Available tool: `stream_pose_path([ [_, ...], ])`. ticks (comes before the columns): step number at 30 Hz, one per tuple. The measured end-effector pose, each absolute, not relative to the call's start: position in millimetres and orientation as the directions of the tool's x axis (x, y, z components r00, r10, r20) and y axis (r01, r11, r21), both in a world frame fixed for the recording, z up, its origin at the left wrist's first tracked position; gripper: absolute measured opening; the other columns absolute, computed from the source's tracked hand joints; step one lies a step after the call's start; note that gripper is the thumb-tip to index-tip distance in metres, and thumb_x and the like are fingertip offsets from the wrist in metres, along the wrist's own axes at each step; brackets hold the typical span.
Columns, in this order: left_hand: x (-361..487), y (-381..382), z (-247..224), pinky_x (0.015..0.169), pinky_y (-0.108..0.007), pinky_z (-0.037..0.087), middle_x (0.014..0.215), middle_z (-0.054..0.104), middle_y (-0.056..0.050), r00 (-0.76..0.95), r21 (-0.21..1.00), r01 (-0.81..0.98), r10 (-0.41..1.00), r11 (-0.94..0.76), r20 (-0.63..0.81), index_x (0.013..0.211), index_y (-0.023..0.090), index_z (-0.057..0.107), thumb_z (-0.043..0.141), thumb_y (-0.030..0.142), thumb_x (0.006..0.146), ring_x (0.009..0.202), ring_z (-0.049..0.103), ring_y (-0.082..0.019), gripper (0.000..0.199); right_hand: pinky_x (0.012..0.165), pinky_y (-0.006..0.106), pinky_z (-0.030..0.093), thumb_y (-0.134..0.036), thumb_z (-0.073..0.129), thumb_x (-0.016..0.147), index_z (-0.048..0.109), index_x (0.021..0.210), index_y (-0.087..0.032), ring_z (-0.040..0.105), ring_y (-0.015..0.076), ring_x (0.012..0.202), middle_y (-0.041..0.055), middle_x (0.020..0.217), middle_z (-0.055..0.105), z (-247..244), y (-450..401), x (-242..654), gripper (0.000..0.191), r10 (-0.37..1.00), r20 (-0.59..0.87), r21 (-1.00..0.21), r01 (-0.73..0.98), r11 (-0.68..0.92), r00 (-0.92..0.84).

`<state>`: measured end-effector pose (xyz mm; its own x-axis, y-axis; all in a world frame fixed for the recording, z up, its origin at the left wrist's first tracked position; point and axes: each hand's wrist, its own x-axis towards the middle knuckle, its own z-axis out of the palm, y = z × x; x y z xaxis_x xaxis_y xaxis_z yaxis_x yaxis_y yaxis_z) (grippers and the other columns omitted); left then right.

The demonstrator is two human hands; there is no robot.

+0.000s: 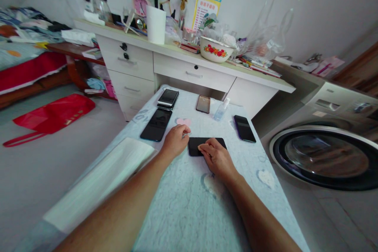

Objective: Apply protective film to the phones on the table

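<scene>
Black smartphone lies flat under my right hand, fingertips bunched over it, long axis left-right, left end just beside my curled left hand; can't tell if either grips anything.

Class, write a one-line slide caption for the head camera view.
Right hand over a dark-screened phone, left hand beside its left end, a clear spray bottle beyond.
</scene>
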<state>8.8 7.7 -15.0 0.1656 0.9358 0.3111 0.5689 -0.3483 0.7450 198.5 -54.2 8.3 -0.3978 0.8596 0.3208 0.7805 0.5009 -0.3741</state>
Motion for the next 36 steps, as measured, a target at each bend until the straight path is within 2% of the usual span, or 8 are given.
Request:
stream_pose_path([
  [4,8,7,-15,0.087,-0.033,0.047,0.095,0.066,-0.004,0.224,0.732,0.583,0.936,-0.353,0.273,0.086,0.019,0.059,0.049,0.010,0.072,0.091,0.060,-0.019,0.020,0.071,0.024,0.045,-0.017,0.048,0.092,0.070,0.100,-0.023,0.057,0.0155,0.080,0.0064,0.094,0.060,13,-58,201,0.024,0.863,0.279,-0.272,0.827,0.492,-0.422],
  [7,7,3,-9,0.097,-0.035,0.043,0.107,0.065,-0.006,0.308,0.697,0.624,0.931,-0.353,0.196,0.098,0.019,0.061,0.050,0.011,0.069,0.104,0.057,-0.021,0.033,0.069,0.023,0.044,-0.020,0.048,0.093,0.070,0.099,-0.024,0.056,0.0148,0.078,0.0057,0.093,0.060,10,-56,204,0.023,0.877,0.270,-0.240,0.855,0.460,-0.397],
  [11,7,-6,6,0.103,-0.041,0.037,0.123,0.057,-0.007,0.388,0.601,0.723,0.920,-0.340,0.055,0.117,0.022,0.055,0.059,0.026,0.068,0.119,0.048,-0.028,0.049,0.069,0.022,0.043,-0.024,0.048,0.095,0.071,0.100,-0.025,0.057,0.0141,0.078,0.0049,0.092,0.059,6,-51,210,0.024,0.908,0.268,-0.258,0.884,0.391,-0.323],
  [13,8,-10,10,0.100,-0.043,0.039,0.125,0.053,-0.008,0.414,0.564,0.751,0.910,-0.343,0.002,0.121,0.023,0.052,0.065,0.038,0.066,0.119,0.046,-0.030,0.059,0.070,0.022,0.043,-0.026,0.048,0.095,0.071,0.101,-0.025,0.057,0.0139,0.078,0.0046,0.092,0.059,5,-49,213,0.024,0.919,0.269,-0.276,0.891,0.360,-0.288],
  [16,8,-11,9,0.098,-0.042,0.040,0.123,0.051,-0.009,0.434,0.506,0.778,0.901,-0.373,-0.004,0.120,0.022,0.050,0.072,0.046,0.057,0.116,0.044,-0.031,0.072,0.070,0.021,0.043,-0.028,0.048,0.095,0.072,0.100,-0.025,0.057,0.0137,0.079,0.0041,0.091,0.058,6,-46,217,0.024,0.933,0.274,-0.281,0.908,0.311,-0.234],
  [23,7,-11,6,0.094,-0.041,0.040,0.117,0.048,-0.010,0.393,0.428,0.831,0.919,-0.355,-0.002,0.112,0.021,0.049,0.074,0.054,0.050,0.111,0.045,-0.031,0.074,0.066,0.023,0.039,-0.030,0.048,0.095,0.072,0.096,-0.024,0.057,0.0136,0.076,0.0031,0.090,0.057,4,-37,221,0.025,0.950,0.293,-0.238,0.954,0.183,-0.109],
  [28,6,-11,9,0.093,-0.041,0.041,0.115,0.048,-0.008,0.388,0.421,0.840,0.921,-0.343,-0.024,0.109,0.023,0.049,0.074,0.055,0.050,0.110,0.045,-0.031,0.071,0.067,0.023,0.039,-0.027,0.048,0.095,0.072,0.095,-0.024,0.057,0.0137,0.077,0.0036,0.091,0.058,7,-38,209,0.025,0.951,0.277,-0.246,0.946,0.212,-0.141],
  [36,5,-9,4,0.092,-0.040,0.041,0.116,0.049,-0.007,0.381,0.435,0.836,0.924,-0.335,-0.021,0.110,0.024,0.050,0.075,0.056,0.047,0.111,0.045,-0.031,0.075,0.068,0.022,0.041,-0.023,0.050,0.093,0.072,0.092,-0.024,0.056,0.0136,0.077,0.0033,0.090,0.060,10,-50,186,0.022,0.916,0.265,-0.290,0.882,0.372,-0.300],
])
